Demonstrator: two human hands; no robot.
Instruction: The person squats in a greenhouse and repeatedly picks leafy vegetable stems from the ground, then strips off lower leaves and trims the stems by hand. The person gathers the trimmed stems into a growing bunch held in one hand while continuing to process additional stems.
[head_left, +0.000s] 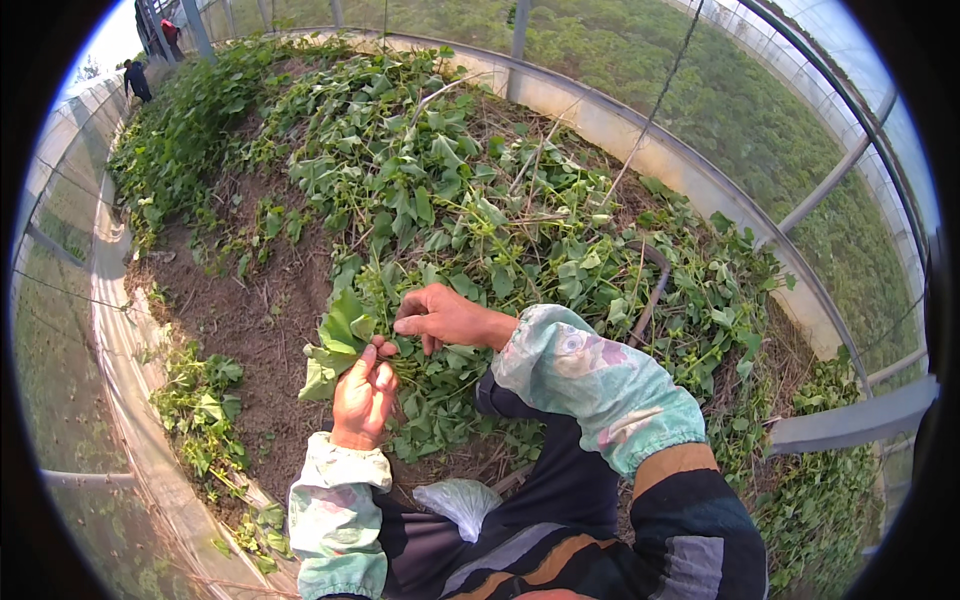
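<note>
My left hand (365, 397) is closed around the stems of a bunch of green leaves (337, 337), whose blades fan out above and to the left of the fingers. Just to its right, my right hand (439, 319) is bent with its thumb and index finger close together, beside the bunch; whether anything thin is between those fingertips cannot be told. Cut leafy vines (450, 195) lie heaped in front of both hands. A tied clear plastic bag (461, 504) with pale contents rests between my legs.
A curved metal tool (658, 285) lies in the vines on the right. A low concrete wall (637, 139) with metal posts curves behind them. Bare soil (232, 300) shows on the left, beside plastic sheeting (112, 315). Another person (137, 80) bends down at the far upper left.
</note>
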